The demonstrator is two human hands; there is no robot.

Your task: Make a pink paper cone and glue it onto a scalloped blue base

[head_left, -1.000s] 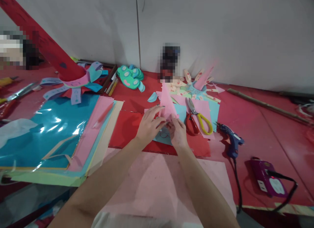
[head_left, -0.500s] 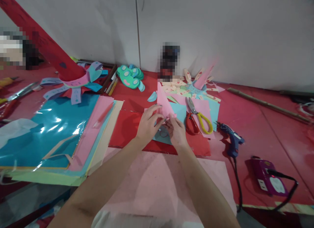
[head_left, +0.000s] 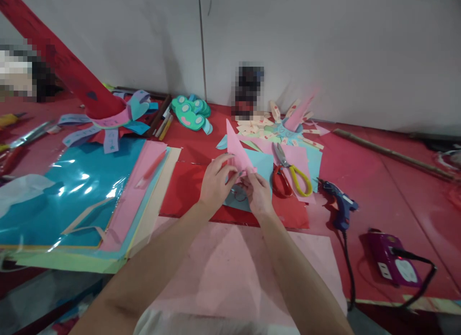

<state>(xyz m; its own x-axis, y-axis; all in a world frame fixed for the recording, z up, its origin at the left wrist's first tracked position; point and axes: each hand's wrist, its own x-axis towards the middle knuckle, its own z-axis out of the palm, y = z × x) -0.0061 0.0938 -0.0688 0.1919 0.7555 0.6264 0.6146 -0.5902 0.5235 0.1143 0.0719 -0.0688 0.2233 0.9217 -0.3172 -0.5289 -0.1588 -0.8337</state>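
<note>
A pink paper cone [head_left: 238, 150], smooth and sharply pointed, stands above the worktop [head_left: 194, 150] with its tip up and leaning a little to the left, its lower end held between the left hand [head_left: 217, 180] and the right hand [head_left: 258, 193].

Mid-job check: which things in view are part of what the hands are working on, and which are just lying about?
In hand:
Pink paper cone, with left hand and right hand at its lower end

Lying about:
Scissors, right of the hands
Glue gun
Purple socket box
Green paper frog
Stick
Markers
</note>
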